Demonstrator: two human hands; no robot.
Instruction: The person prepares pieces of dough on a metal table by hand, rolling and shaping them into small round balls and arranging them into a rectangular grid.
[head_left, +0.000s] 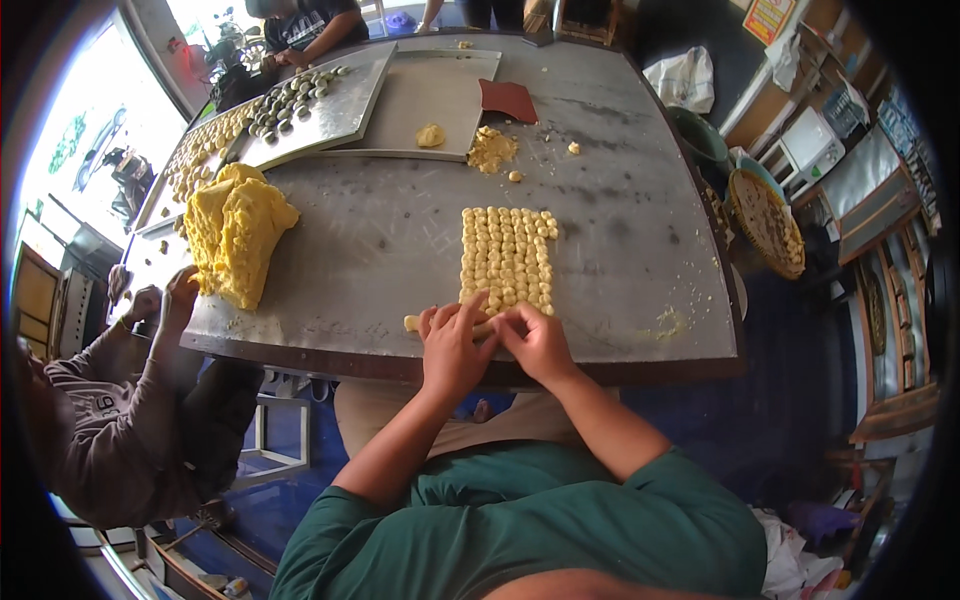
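A pale dough rope (411,323) lies along the table's near edge, its left end sticking out past my left hand (456,350). The fingers of that hand curl over the rope, the index finger reaching further forward. Close beside it, my right hand (537,345) has its fingertips pinched together at the rope's right part; my fingers mostly hide the dough between them. Right in front of both hands, small dough balls (505,255) sit packed in neat rows, forming a block.
A big yellow dough mass (235,230) stands at the left, with a co-worker's hand (180,290) at it. Behind are metal trays (400,150), one bearing dark and pale pieces. A red-brown scraper (508,100) lies near crumbly dough (492,150). Another person sits at the far left.
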